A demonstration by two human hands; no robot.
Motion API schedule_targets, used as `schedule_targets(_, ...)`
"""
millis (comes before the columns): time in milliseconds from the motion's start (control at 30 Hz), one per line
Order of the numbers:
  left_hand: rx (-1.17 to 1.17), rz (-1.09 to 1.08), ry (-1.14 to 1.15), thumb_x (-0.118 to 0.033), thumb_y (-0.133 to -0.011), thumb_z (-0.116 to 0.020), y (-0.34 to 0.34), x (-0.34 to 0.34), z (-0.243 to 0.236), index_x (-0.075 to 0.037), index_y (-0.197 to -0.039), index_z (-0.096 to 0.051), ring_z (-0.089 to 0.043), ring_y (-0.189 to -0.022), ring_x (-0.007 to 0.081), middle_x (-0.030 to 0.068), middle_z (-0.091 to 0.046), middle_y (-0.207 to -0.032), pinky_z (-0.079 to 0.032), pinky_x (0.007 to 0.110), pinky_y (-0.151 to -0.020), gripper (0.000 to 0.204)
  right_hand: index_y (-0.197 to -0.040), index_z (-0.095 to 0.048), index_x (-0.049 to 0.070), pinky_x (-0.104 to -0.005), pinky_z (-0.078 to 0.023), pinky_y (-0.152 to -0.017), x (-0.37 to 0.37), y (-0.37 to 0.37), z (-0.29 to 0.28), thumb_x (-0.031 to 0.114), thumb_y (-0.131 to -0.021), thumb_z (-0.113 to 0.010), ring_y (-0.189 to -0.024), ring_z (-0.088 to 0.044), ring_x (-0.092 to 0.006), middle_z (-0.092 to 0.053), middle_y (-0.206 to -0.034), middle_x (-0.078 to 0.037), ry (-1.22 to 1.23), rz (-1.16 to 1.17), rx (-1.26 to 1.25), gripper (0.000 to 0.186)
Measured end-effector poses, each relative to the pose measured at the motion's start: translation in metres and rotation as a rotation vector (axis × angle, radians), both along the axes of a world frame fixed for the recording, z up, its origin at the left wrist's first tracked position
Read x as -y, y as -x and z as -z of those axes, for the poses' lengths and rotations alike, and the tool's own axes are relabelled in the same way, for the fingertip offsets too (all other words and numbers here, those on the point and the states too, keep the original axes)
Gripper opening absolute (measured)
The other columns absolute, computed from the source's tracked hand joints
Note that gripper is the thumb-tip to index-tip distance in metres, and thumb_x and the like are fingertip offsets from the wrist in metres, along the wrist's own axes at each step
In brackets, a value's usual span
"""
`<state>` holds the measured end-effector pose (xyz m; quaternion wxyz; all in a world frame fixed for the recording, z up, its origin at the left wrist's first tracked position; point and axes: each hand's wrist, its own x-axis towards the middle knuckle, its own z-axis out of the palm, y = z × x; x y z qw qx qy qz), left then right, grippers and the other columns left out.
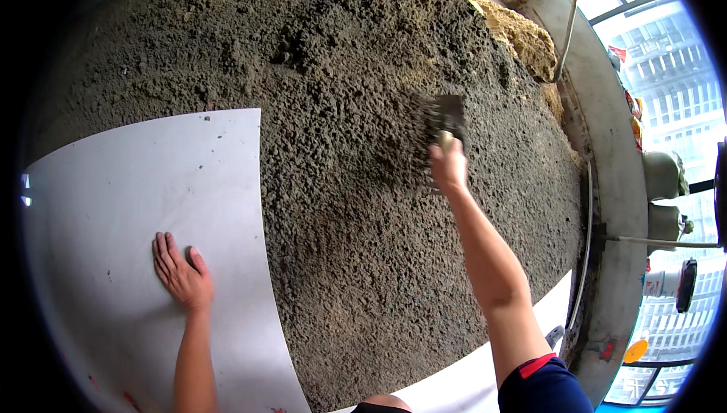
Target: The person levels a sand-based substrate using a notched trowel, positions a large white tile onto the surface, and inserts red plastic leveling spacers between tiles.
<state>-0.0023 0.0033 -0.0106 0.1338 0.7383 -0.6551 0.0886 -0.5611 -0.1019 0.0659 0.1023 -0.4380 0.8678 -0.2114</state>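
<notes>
In the head view, the right hand (450,165) is wrapped around the handle of a flat trowel (452,112), whose blade – blurred – lies over the grey, crumbly mix (356,277) right of centre. Well apart from it, the left hand (182,275) rests palm down, gripping nothing, on a white board (106,208) dotted with grey crumbs and a few red marks. Another white sheet (462,386) shows at the lower right. By the window, a white container (661,283) bears reddish marks – too small to read – near red-and-yellow packets (635,121).
</notes>
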Motion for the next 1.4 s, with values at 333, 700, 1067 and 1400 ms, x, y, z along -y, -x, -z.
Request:
schedule_targets(333, 0.003, -0.047, -0.055, -0.035, -0.100, -0.045, -0.005, 0.003, -0.009, 0.002, -0.145, -0.041, -0.030, -0.147, 0.0367, 0.0177, -0.037, -0.155, -0.023, 0.051, -0.120, 0.059, -0.117, -0.061, -0.003, -0.0249, -0.041, -0.048, 0.040, -0.069, -0.112, 0.024, -0.097, -0.061, -0.058, -0.052, -0.0072, -0.058, -0.076, -0.003, -0.062, -0.216, 0.585, 0.033)
schedule_targets(700, -0.065, 0.003, -0.072, -0.030, -0.098, -0.047, -0.005, 0.005, -0.019, 0.004, -0.146, -0.038, -0.027, -0.148, 0.0385, 0.0190, -0.034, -0.157, -0.020, 0.054, -0.120, 0.059, -0.093, -0.067, -0.004, -0.0340, -0.039, -0.047, 0.237, -0.182, 0.000, 0.026, -0.095, -0.072, -0.050, -0.049, -0.0120, -0.059, -0.065, -0.004, -0.101, -0.088, 0.865, 0.031)
schedule_targets(1067, 0.023, -0.034, -0.043, -0.030, -0.103, -0.044, -0.009, 0.002, -0.013, 0.001, -0.146, -0.041, -0.032, -0.146, 0.0365, 0.0170, -0.034, -0.158, -0.025, 0.049, -0.120, 0.054, -0.104, -0.056, 0.005, -0.0238, -0.038, -0.046, 0.123, -0.166, -0.004, 0.030, -0.101, -0.060, -0.053, -0.044, -0.0082, -0.049, -0.074, 0.000, 0.548, 0.236, 1.457, 0.026)
schedule_targets(1400, 0.041, -0.022, -0.024, -0.032, -0.103, -0.044, -0.014, 0.001, 0.011, -0.002, -0.147, -0.041, -0.033, -0.146, 0.0336, 0.0144, -0.036, -0.158, -0.027, 0.048, -0.118, 0.053, -0.122, -0.058, 0.001, -0.0344, -0.054, -0.062, 0.007, -0.132, -0.029, 0.034, -0.100, -0.061, -0.076, -0.065, -0.0174, -0.068, -0.088, -0.013, 0.088, -0.288, 0.356, 0.039)
